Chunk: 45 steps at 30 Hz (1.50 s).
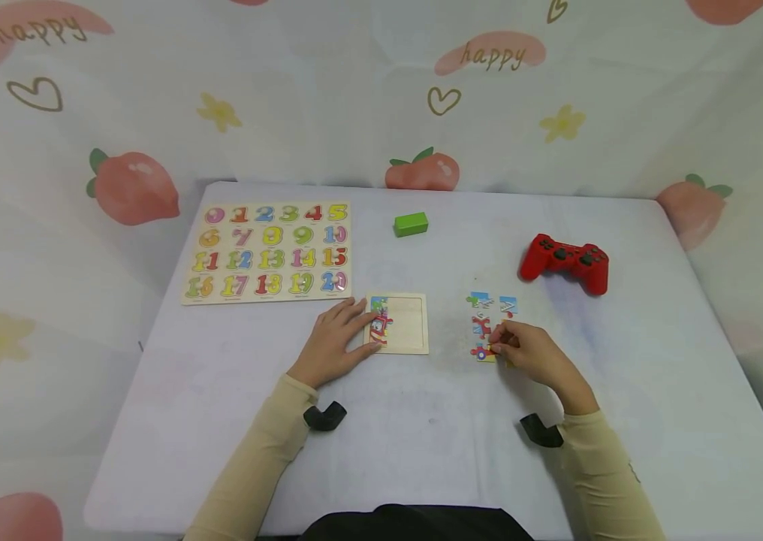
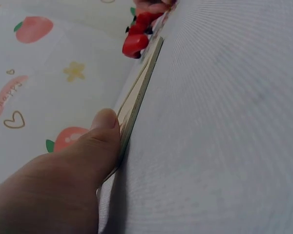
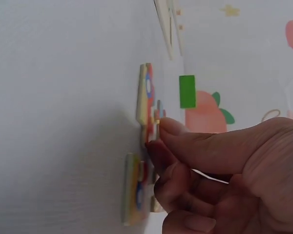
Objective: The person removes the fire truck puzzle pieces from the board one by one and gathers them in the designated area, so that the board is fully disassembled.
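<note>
Jigsaw pieces (image 1: 481, 326) (likely light, stiff wood): pinch by opposite edges. Left hand (image 1: 336, 340): fingers extended on puzzle tray (image 1: 408, 323). Right hand (image 1: 535, 353): fingertips at pieces; grip cannot be determined.

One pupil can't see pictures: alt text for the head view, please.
A person's left hand rests on a partly filled puzzle tray; their right hand is at loose pieces beside it. On the white table also lie a number board, green block and red controller.
</note>
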Tool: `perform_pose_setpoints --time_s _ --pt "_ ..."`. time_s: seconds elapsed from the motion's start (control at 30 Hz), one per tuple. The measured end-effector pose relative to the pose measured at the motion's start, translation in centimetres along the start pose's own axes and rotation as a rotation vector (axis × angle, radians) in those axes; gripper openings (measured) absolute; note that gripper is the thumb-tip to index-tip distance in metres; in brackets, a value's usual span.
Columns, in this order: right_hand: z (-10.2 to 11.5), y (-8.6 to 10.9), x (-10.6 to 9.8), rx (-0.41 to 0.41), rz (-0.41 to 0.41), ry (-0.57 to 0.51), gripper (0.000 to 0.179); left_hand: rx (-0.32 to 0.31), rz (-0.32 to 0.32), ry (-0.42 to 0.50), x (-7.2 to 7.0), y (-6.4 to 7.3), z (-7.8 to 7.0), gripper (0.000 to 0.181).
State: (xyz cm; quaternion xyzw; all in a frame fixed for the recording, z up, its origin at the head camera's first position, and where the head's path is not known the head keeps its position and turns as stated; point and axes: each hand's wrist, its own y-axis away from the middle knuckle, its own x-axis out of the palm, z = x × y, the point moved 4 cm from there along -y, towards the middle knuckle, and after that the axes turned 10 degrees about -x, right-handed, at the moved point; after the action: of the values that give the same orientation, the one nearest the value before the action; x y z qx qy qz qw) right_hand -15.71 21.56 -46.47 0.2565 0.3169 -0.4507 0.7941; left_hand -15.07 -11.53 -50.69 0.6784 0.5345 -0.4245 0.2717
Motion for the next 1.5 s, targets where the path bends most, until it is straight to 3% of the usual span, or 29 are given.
perform_pose_setpoints --time_s 0.17,0.3,0.5,0.67,0.83,1.13,1.5 --pt "0.6 -0.4 -0.1 0.023 -0.013 0.022 0.01 -0.011 0.01 -0.01 0.2 0.0 0.2 0.061" --pt "2.0 -1.8 0.4 -0.019 -0.03 0.009 0.012 -0.01 0.005 -0.005 0.3 0.0 0.3 0.061" --pt "5.8 -5.8 3.1 -0.118 -0.013 -0.012 0.011 -0.03 0.015 0.006 0.3 0.1 0.2 0.062" --pt "8.1 -8.8 5.7 -0.195 0.012 0.031 0.014 -0.011 -0.008 0.021 0.4 0.1 0.3 0.049" --pt "8.8 -10.7 7.4 -0.191 0.004 0.11 0.019 0.001 -0.015 0.062 0.5 0.2 0.2 0.039" --pt "9.7 -11.7 8.1 -0.194 -0.047 0.132 0.014 -0.004 -0.045 0.073 0.1 0.1 0.2 0.033" --pt "10.3 -12.0 8.1 -0.182 -0.069 0.072 0.012 -0.007 -0.072 0.076 -0.1 0.1 0.3 0.028"
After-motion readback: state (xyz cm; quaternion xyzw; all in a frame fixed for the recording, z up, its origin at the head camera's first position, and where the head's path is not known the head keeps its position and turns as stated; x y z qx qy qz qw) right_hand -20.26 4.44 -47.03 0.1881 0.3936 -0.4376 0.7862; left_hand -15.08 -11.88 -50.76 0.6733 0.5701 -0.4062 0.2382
